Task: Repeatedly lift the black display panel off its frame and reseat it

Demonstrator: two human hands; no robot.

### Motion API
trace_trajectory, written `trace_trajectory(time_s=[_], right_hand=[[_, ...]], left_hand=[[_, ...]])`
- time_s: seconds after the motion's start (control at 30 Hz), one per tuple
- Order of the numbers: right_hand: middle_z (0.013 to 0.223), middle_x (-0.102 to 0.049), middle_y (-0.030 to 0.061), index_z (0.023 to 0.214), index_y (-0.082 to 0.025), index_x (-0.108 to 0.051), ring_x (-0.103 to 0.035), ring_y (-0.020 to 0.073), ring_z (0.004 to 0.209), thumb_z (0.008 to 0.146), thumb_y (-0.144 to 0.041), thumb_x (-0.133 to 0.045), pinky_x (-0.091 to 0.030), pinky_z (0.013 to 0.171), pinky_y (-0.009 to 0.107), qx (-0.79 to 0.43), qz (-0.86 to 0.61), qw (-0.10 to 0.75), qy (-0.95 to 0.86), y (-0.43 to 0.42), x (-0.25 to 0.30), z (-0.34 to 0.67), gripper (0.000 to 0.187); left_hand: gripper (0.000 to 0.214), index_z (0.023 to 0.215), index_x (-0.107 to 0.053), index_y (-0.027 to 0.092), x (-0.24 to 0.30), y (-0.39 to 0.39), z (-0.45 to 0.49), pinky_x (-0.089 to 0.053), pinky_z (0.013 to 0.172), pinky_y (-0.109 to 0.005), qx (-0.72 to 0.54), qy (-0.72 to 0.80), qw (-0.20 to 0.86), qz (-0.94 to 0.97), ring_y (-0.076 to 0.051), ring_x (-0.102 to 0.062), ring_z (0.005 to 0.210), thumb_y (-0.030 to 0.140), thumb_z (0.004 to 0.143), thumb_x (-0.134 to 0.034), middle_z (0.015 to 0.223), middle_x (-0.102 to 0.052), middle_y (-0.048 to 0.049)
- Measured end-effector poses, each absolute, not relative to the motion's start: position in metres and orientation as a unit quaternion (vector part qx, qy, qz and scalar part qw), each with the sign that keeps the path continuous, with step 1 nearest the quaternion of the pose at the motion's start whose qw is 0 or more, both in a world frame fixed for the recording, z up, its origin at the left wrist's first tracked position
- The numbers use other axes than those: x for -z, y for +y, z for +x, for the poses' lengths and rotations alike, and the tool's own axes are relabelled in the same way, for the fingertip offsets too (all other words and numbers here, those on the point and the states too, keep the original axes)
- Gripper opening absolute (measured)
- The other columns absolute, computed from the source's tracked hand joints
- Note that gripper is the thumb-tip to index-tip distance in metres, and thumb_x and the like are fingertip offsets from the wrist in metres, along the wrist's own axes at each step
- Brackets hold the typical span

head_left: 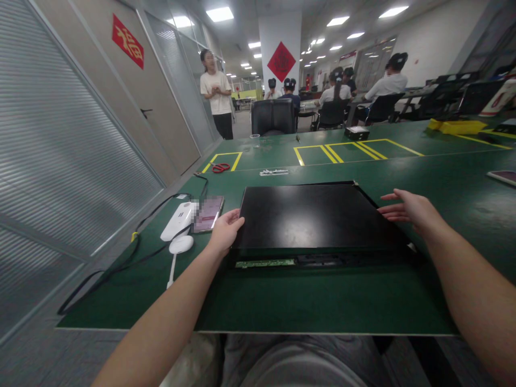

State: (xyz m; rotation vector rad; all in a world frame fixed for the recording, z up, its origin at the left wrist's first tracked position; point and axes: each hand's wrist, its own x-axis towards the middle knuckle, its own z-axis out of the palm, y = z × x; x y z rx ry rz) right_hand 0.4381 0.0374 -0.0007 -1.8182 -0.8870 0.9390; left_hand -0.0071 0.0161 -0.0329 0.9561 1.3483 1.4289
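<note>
A flat black display panel (308, 217) lies in the middle of the green table, over a black frame (365, 196) whose right corners show past the panel. Along the near edge a strip of green circuit board (265, 263) is exposed. My left hand (228, 230) grips the panel's left edge, thumb near the top face and fingers at the side. Beside the right edge is my right hand (409, 210), fingers stretched out and apart; whether its fingertips touch the edge I cannot tell.
Left of the panel lie a phone (208, 214), a white device (177, 221) and a black cable (137, 263). Beyond are red-handled scissors (220, 167), small white strips (274, 172), a clear cup (255, 141) and a black box (357, 133). Several people sit or stand farther back.
</note>
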Motion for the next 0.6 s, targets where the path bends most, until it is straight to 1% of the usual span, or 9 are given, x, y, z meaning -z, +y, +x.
trace_trajectory(time_s=[0.13,0.33,0.5,0.6], right_hand=[[0.066,-0.070,0.0122,0.101,-0.014,-0.063,-0.064,0.0173,0.053,0.095,-0.032,-0.042,-0.051,0.050,0.024,-0.369,-0.741,0.419,-0.373,0.041,0.005,0.441,0.028],[0.069,-0.070,0.0103,0.098,-0.015,-0.064,-0.065,0.0162,0.056,0.093,-0.032,-0.049,-0.053,0.052,0.024,-0.340,-0.747,0.415,-0.393,0.041,0.010,0.442,0.023],[0.075,-0.071,0.0099,0.099,-0.016,-0.067,-0.067,0.0158,0.060,0.089,-0.032,-0.056,-0.054,0.053,0.023,-0.304,-0.754,0.403,-0.420,0.042,0.016,0.445,0.022],[0.078,-0.072,0.0088,0.099,-0.017,-0.069,-0.067,0.0160,0.062,0.084,-0.033,-0.063,-0.054,0.052,0.023,-0.293,-0.758,0.397,-0.427,0.044,0.021,0.450,0.022]], left_hand=[[0.030,0.092,-0.072,0.013,0.033,0.017,-0.007,-0.049,0.104,-0.040,-0.576,0.559,0.455,0.386,-0.024,-0.071,0.102,0.005,0.064,-0.078,0.101,-0.077,-0.0109],[0.033,0.095,-0.072,0.013,0.035,0.018,-0.008,-0.048,0.105,-0.042,-0.571,0.552,0.462,0.394,-0.025,-0.070,0.106,0.007,0.064,-0.080,0.103,-0.077,-0.0111],[0.034,0.096,-0.073,0.013,0.039,0.020,-0.011,-0.046,0.108,-0.042,-0.569,0.558,0.457,0.396,-0.026,-0.068,0.113,0.009,0.064,-0.081,0.108,-0.076,-0.0122],[0.038,0.098,-0.074,0.012,0.040,0.022,-0.014,-0.047,0.105,-0.042,-0.569,0.559,0.464,0.385,-0.026,-0.067,0.113,0.011,0.061,-0.083,0.109,-0.076,-0.0132]])
